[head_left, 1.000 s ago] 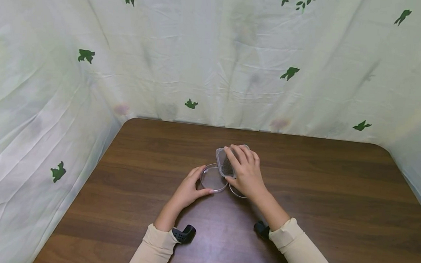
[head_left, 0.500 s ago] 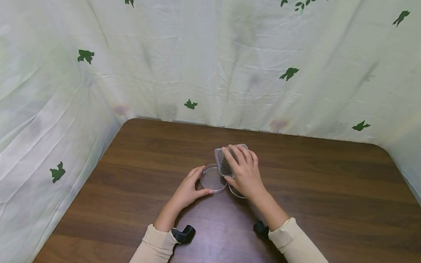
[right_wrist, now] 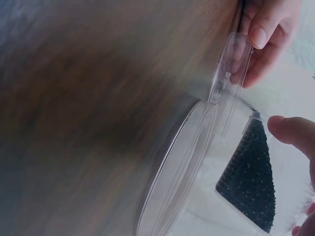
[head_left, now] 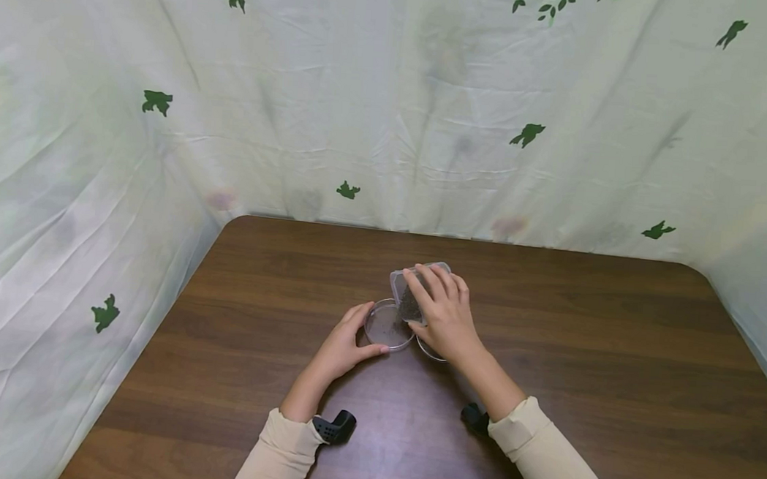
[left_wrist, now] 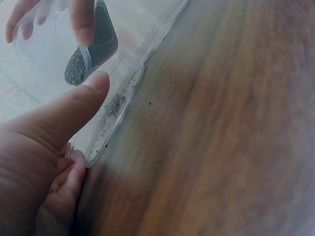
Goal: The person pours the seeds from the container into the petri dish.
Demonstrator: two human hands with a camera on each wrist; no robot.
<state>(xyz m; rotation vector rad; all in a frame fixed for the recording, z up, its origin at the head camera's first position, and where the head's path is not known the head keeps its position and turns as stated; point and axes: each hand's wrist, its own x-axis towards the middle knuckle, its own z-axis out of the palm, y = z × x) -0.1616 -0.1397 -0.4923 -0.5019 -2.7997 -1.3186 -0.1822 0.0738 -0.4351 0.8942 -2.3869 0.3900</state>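
Note:
My left hand (head_left: 342, 348) grips a clear round petri dish (head_left: 386, 330) at its left side, thumb at the near rim and fingers round the far side. My right hand (head_left: 447, 318) holds a clear plastic tub (head_left: 397, 283) tilted over that dish. In the right wrist view, dark fine granules (right_wrist: 252, 179) lie heaped inside the tub. The left wrist view shows granules (left_wrist: 75, 68) at the tub's lowered lip, and a scatter of dark grains (left_wrist: 116, 105) in the petri dish. Part of the tub is hidden behind the right fingers.
A second clear round dish (head_left: 431, 352) rests on the brown wooden table (head_left: 581, 354), right beside the first and partly under the right hand. A few stray specks (left_wrist: 149, 103) lie on the wood. A printed curtain (head_left: 391, 108) hangs behind the table.
Dark grains now show in the petri dish, where earlier it looked bare. The tub has shifted slightly left with the right hand; the left hand has stayed in place.

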